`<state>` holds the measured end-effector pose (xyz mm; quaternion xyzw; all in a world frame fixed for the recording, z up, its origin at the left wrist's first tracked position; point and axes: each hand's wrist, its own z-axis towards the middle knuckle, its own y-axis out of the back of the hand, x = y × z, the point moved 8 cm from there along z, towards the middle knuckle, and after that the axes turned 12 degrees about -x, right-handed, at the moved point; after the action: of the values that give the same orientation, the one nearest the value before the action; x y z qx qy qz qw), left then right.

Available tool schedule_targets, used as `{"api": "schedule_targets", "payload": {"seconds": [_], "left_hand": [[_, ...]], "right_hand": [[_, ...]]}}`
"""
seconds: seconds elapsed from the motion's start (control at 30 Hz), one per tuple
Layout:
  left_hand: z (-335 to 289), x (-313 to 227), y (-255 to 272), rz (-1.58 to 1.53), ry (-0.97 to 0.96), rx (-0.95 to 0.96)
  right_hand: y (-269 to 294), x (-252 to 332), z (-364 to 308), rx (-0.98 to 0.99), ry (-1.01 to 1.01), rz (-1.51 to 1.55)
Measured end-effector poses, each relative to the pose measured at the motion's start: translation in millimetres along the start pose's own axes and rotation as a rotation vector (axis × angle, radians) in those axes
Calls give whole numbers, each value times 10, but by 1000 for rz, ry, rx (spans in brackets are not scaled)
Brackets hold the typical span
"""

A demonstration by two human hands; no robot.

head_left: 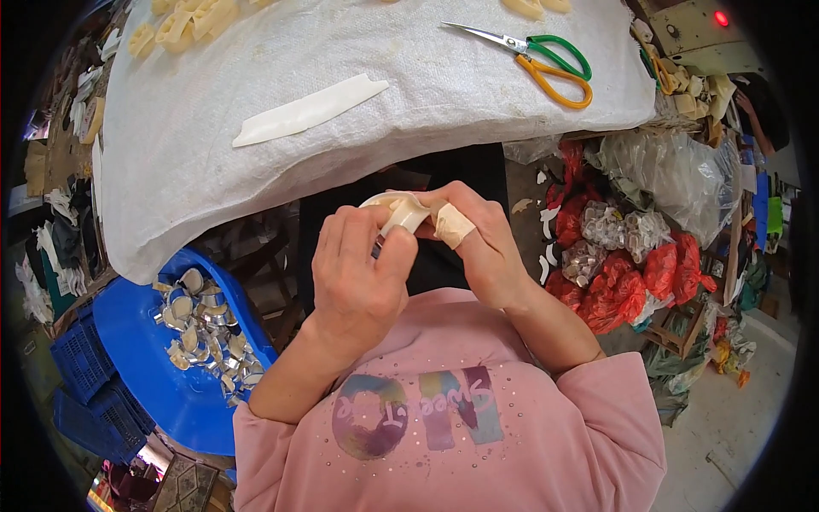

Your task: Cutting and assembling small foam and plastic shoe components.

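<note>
Cream-coloured curved piece sits pinched between both hands at the middle of the view, just near of the table edge and above the person's lap. Most of it is hidden: only a pale rounded rim and a short tab show between the fingers, so its full shape cannot be made out, and whether something small and darker sits under it is unclear.

The left hand comes up from the lower edge, fingers curled over the piece from the left, thumb pressed against its near side, gripping it. The right hand meets it from the right, fingers folded tight around the piece's far end; one finger wears a tan bandage. Both forearms rise out of pink sleeves.

The visible part of the piece looks smooth, off-white and slightly glossy, bent like a strip of a shallow ring.

On the far side, a table under white woven sheeting carries a flat white strip to the left and scissors with green and orange handles to the right. Similar cream pieces lie at the far left, cut off by the rim. Near left, a blue tub holds shiny metal bits. To the right lie red and clear bags.
</note>
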<state>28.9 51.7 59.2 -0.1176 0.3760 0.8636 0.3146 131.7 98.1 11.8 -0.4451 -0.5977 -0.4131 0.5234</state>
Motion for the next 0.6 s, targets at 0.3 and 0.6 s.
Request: {"api": "schedule_targets", "payload": {"seconds": [0.3,0.6], "left_hand": [[-137,257,17,-608,340,-64],[-41,70,-16,-566,90,-27]], "right_hand": [[28,-146,213,356,-142,206],[-31,-31,215,462,-60,81]]}}
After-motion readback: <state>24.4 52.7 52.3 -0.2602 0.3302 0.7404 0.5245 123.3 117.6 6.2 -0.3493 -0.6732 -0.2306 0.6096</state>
